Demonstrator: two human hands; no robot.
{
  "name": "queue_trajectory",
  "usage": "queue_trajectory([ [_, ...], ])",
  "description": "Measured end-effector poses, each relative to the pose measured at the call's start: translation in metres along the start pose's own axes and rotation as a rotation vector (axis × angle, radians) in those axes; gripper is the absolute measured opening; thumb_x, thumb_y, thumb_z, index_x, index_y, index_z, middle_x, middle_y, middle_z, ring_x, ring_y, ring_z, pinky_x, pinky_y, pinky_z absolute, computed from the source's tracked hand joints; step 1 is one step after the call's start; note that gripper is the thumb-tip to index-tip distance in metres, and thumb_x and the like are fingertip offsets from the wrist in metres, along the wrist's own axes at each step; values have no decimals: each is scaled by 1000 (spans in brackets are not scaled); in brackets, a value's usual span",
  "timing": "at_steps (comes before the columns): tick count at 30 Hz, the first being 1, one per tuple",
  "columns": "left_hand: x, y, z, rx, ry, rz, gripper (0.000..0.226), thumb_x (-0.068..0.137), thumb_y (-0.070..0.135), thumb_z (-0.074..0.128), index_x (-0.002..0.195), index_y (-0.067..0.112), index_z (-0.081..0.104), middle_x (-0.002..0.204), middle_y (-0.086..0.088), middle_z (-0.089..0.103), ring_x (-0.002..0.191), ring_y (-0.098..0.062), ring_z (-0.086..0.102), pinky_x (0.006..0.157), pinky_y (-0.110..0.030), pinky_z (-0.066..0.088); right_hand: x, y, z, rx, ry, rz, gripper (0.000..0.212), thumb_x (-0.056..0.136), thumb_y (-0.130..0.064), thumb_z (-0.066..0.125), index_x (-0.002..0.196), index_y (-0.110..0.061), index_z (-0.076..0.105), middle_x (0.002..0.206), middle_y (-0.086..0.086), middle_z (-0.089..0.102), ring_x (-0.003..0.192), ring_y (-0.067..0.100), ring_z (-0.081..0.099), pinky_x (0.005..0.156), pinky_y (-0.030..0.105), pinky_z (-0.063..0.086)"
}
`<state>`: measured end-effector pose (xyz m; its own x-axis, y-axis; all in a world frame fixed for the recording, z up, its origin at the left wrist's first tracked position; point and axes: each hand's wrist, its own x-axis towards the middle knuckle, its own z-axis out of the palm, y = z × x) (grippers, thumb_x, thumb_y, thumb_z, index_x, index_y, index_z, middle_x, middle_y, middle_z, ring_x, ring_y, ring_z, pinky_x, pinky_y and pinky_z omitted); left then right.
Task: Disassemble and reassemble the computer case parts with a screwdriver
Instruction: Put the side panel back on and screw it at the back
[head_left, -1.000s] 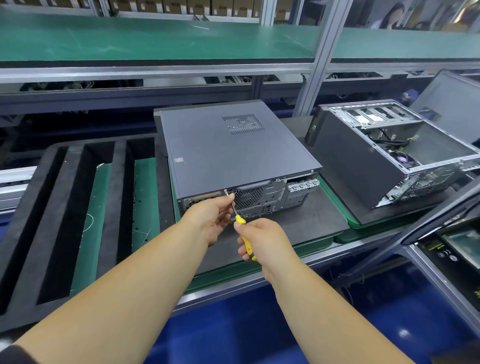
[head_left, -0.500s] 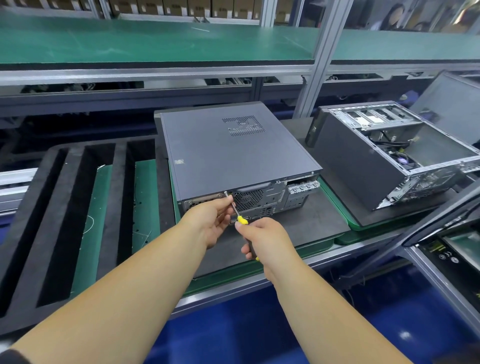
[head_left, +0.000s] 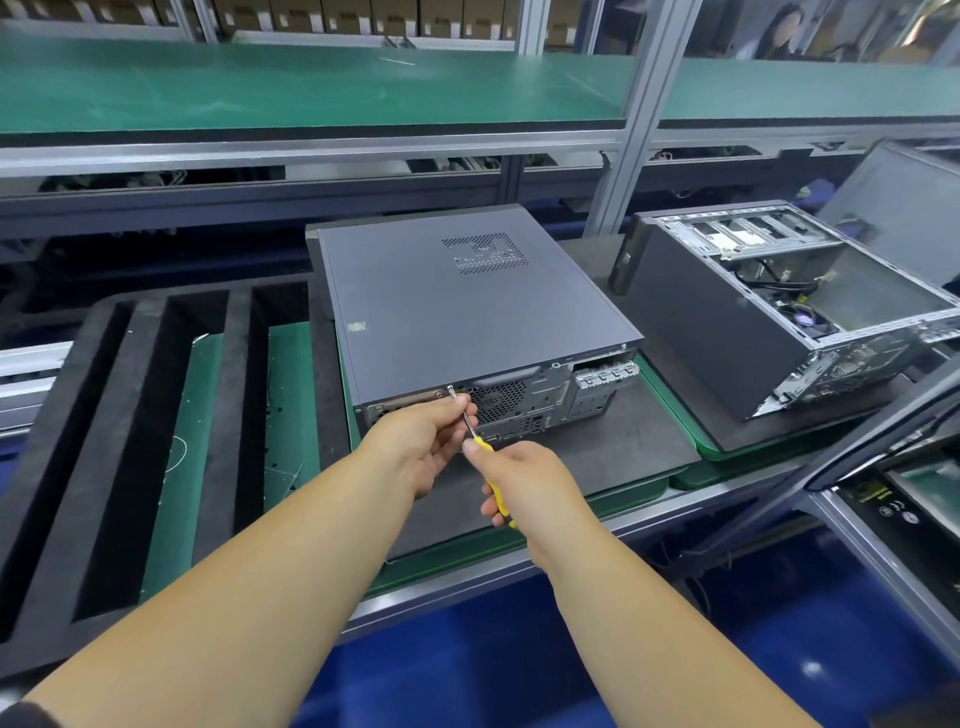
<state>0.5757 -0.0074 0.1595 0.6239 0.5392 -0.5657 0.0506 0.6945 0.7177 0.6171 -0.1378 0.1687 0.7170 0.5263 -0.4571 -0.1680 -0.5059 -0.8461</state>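
Note:
A closed dark grey computer case (head_left: 457, 306) lies flat on a black mat, its rear panel facing me. My right hand (head_left: 524, 480) grips the yellow handle of a screwdriver (head_left: 485, 447). The metal shaft slants up-left, and its tip meets a screw (head_left: 451, 389) at the top edge of the rear panel. My left hand (head_left: 423, 434) pinches the shaft just below the tip, right against the panel.
An open case (head_left: 789, 312) with its side off stands to the right, a loose side panel (head_left: 904, 208) leaning behind it. A black foam tray (head_left: 156, 415) with long slots fills the left. A green shelf (head_left: 311, 88) runs overhead. A dark angled panel (head_left: 883, 431) juts in at right.
Both hands stay at the screw on the rear panel. My right hand has shifted slightly on the yellow handle; the shaft keeps the same slant.

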Motion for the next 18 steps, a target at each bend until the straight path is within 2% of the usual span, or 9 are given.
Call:
queue_trajectory([
  [2,1,0,0,0,9,2,6,91,7,66,88,5,70,67,-1,72,56,-6,67,47,-12,50,-2,3,1,-39,30,-62,32,91,-40,68,92,-8,64,70,1,64,47,6,57,49,22,47],
  [5,3,0,1,20,20,-6,9,90,10,68,81,7,69,64,0,70,54,-4,62,43,-11,45,-4,0,1,38,60,-65,31,95,-34,64,83,-5,64,60,2,63,41,6,54,41,20,44],
  [8,5,1,2,34,51,-22,12,85,14,75,76,10,67,61,2,67,45,-2,56,38,-10,39,-4,-12,5,132,-38,139,51,105,-39,44,73,-5,65,46,1,58,34,10,49,38,18,37],
  [10,7,1,2,40,65,-25,13,82,15,78,76,12,66,60,3,66,43,-1,55,37,-10,37,-4,-14,8,152,-66,198,58,107,-40,37,70,-6,66,43,0,55,33,11,48,39,19,36],
  [14,6,0,0,20,32,-23,10,84,15,75,79,11,68,61,3,67,48,-2,57,41,-11,42,-4,-4,7,141,-54,102,47,104,-43,44,84,-9,70,54,1,61,40,10,53,42,21,41],
  [18,-1,-1,-2,16,13,-24,8,87,16,72,83,10,68,65,2,69,56,-5,61,48,-14,49,-5,8,0,-85,34,-74,28,93,-43,61,90,-15,59,74,-1,63,43,1,54,55,27,47],
])
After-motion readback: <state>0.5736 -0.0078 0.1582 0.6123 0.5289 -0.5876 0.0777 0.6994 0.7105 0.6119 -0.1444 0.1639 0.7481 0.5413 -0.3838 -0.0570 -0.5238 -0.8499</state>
